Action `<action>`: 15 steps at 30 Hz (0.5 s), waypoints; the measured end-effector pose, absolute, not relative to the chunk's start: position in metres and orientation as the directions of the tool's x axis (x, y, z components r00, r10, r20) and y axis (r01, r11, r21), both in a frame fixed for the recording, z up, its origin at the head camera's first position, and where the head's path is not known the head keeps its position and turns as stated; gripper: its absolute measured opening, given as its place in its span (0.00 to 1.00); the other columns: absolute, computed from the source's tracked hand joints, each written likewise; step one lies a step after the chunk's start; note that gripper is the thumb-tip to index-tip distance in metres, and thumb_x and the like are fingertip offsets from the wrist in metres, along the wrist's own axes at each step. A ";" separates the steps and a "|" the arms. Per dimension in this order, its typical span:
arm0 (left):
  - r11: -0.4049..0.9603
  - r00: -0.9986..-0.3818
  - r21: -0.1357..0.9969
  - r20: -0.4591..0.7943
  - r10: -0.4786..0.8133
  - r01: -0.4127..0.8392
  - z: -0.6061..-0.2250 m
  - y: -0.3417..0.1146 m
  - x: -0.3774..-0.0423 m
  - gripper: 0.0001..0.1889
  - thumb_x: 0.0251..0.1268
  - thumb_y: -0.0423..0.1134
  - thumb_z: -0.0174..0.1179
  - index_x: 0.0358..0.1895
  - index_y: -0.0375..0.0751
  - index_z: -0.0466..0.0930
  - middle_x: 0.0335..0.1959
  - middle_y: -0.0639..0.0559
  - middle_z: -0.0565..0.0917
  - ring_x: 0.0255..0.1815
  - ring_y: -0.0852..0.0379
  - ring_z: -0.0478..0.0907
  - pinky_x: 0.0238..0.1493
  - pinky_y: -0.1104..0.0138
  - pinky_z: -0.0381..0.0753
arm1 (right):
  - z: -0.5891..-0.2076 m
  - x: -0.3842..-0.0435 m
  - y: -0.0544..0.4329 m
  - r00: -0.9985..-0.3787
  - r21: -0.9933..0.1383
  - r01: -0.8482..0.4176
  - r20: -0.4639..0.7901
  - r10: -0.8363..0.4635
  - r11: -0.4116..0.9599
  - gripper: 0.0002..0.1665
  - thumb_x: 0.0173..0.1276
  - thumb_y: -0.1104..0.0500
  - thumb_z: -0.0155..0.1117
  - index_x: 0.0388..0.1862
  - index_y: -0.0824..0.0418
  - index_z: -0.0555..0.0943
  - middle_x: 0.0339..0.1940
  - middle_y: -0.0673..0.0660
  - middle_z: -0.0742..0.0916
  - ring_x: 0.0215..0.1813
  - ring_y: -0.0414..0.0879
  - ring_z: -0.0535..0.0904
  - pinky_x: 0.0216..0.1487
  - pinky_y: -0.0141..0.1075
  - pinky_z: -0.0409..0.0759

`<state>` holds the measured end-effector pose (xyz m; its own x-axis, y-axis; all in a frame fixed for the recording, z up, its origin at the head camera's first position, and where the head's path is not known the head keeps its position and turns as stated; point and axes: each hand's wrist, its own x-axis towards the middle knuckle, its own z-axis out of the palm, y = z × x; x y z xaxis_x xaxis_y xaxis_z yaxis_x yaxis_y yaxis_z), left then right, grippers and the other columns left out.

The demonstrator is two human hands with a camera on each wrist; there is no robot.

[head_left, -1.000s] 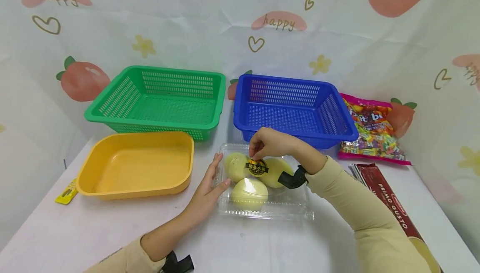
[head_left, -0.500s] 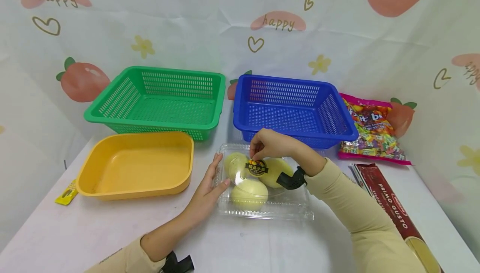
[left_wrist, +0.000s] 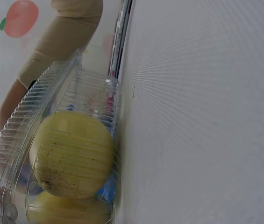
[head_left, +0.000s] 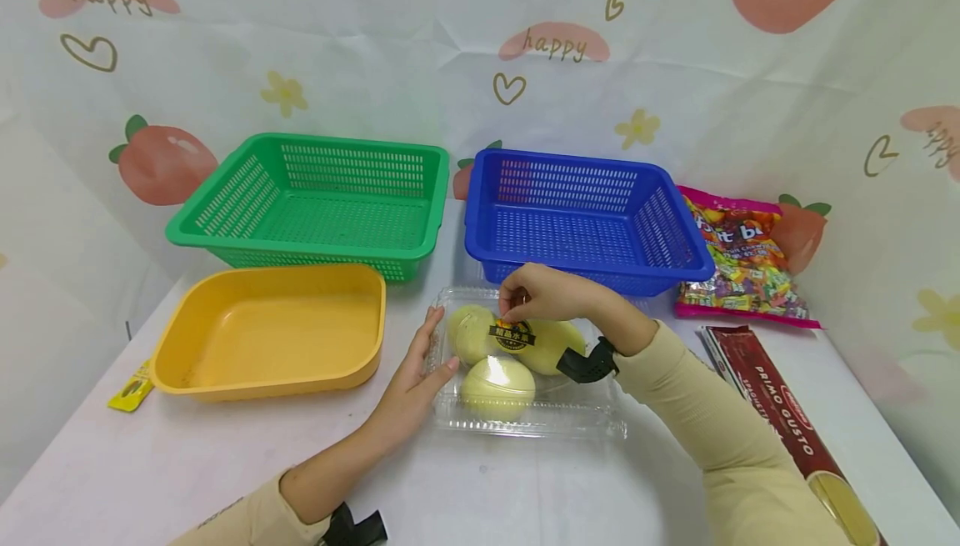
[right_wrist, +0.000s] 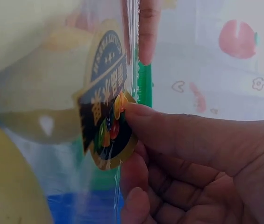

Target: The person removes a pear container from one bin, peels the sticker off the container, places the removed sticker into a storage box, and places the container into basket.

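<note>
A clear plastic clamshell box (head_left: 570, 417) lies on the table with three pale yellow melons (head_left: 498, 388) inside. On its lid is a black and gold round sticker (head_left: 513, 336) with a banner and printed fruit. My right hand (head_left: 551, 292) pinches the sticker's far edge between thumb and finger; the right wrist view shows that edge of the sticker (right_wrist: 107, 107) lifted off the lid. At the box's left side my left hand (head_left: 411, 388) rests with its fingers extended along the wall. The left wrist view looks through the ribbed side at a melon (left_wrist: 73, 154).
A green basket (head_left: 330, 254) and a blue basket (head_left: 592, 273) stand behind, a yellow tub (head_left: 262, 383) at left. A small yellow packet (head_left: 132, 388) lies beside the tub. Right are a candy bag (head_left: 746, 258) and a red spaghetti pack (head_left: 780, 400).
My right hand has shifted very slightly toward me, still pinching the sticker's edge. The left hand and the box hold their places.
</note>
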<state>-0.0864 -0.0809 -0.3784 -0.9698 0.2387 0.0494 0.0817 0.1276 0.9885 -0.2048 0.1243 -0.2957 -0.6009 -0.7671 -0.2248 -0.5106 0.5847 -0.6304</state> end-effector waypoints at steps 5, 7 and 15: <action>0.122 -0.969 0.988 0.059 0.239 0.091 -0.380 -0.081 -0.087 0.35 0.70 0.37 0.48 0.75 0.47 0.40 0.76 0.44 0.34 0.76 0.42 0.34 0.74 0.46 0.36 | -0.297 -0.205 0.127 -0.608 -0.651 -0.508 -0.193 -0.770 0.564 0.04 0.60 0.65 0.64 0.27 0.63 0.79 0.23 0.51 0.79 0.27 0.39 0.71 0.29 0.27 0.72; 0.120 -0.969 0.988 0.061 0.238 0.092 -0.380 -0.081 -0.087 0.35 0.70 0.37 0.48 0.75 0.47 0.40 0.76 0.44 0.34 0.76 0.42 0.34 0.74 0.45 0.36 | -0.298 -0.205 0.128 -0.610 -0.673 -0.494 -0.183 -0.771 0.551 0.03 0.60 0.66 0.65 0.30 0.65 0.78 0.25 0.52 0.80 0.29 0.40 0.72 0.31 0.27 0.74; 0.128 -0.971 0.989 0.049 0.233 0.080 -0.379 -0.081 -0.087 0.35 0.70 0.37 0.48 0.75 0.47 0.40 0.77 0.44 0.34 0.77 0.44 0.32 0.74 0.45 0.35 | -0.301 -0.206 0.128 -0.616 -0.715 -0.446 -0.191 -0.764 0.539 0.03 0.59 0.67 0.65 0.32 0.67 0.83 0.29 0.56 0.87 0.30 0.38 0.77 0.36 0.28 0.80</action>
<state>-0.0866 -0.0812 -0.3788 -0.9713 0.2329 0.0486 0.0802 0.1280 0.9885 -0.2056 0.1283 -0.3005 -0.6164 -0.7638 -0.1914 -0.4456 0.5387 -0.7150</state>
